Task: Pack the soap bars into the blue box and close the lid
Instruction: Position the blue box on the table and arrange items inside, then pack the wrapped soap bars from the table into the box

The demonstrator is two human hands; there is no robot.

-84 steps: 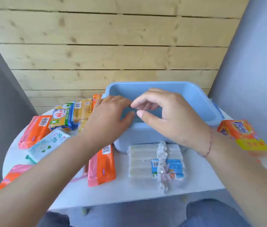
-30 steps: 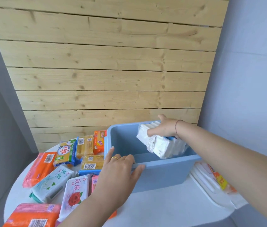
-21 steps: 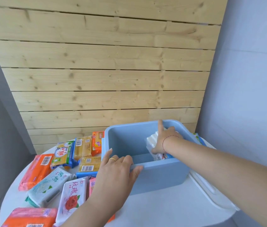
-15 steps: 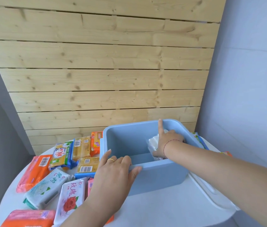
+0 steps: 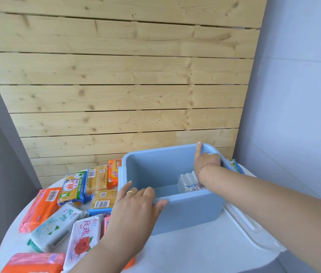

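The blue box stands open on the round white table. My left hand grips its front rim near the left corner. Reaching inside at the far right corner, my right hand is up near the rim with its index finger pointing up the back wall. No soap shows in its fingers. A clear multi-pack of white soap bars lies low in the box, below my right wrist. Several wrapped soap bars lie left of the box, among them an orange one and a rose-printed white one.
The white lid lies flat on the table right of the box, under my right forearm. Another wrapped soap peeks out behind the box's right side. A wooden slat wall stands close behind, with grey walls on both sides.
My right hand carried the white soap multi-pack into the box and lowered it. The pack now sits deeper, and the hand has risen off it. My left hand stayed on the rim.
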